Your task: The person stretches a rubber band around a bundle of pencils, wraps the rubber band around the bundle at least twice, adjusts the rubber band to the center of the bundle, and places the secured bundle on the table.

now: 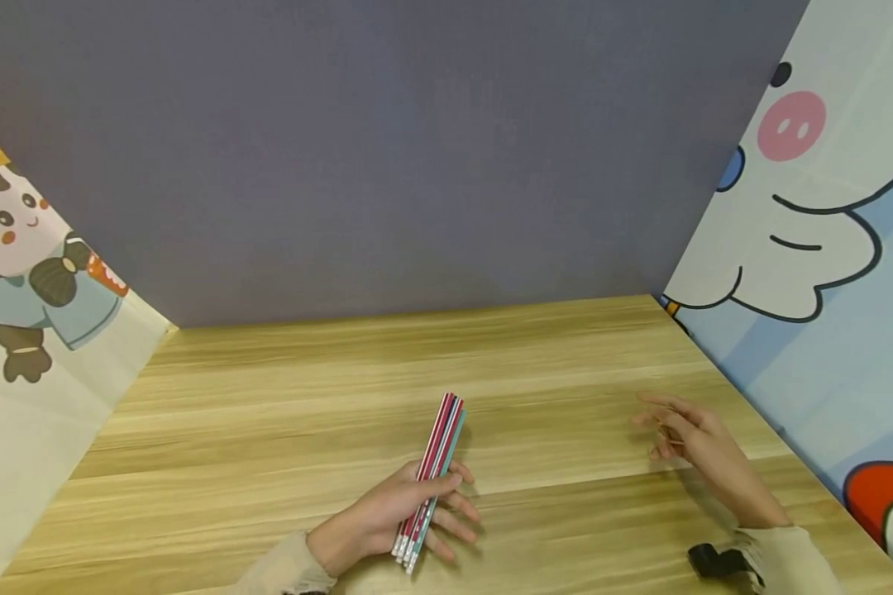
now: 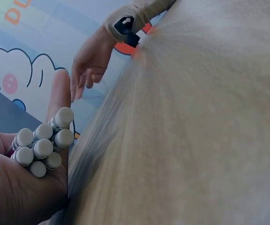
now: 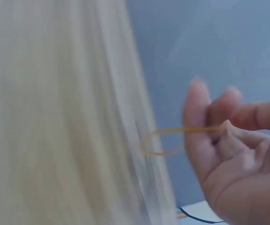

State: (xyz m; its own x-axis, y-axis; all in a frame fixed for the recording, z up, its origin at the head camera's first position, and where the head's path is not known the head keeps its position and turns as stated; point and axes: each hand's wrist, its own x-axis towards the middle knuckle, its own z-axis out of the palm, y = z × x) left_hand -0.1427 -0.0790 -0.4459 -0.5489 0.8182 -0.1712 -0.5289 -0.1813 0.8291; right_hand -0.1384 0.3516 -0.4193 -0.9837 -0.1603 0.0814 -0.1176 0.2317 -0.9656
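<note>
A bundle of pencils (image 1: 441, 442), striped red, white, dark and teal, lies across my left hand (image 1: 394, 504), held under the thumb while the other fingers spread beyond it. Their white eraser ends (image 2: 43, 148) cluster toward the camera in the left wrist view. Over the right side of the table, my right hand (image 1: 703, 446) pinches a thin yellow-brown rubber band (image 3: 167, 130). A loop of the band sticks out past the fingers in the right wrist view. The two hands are well apart.
The wood-grain table (image 1: 268, 413) meets a grey panel (image 1: 417, 165) at the back. Cartoon-printed walls stand on the left (image 1: 45, 273) and right (image 1: 789, 248). A black strap device (image 1: 714, 562) sits at the right wrist.
</note>
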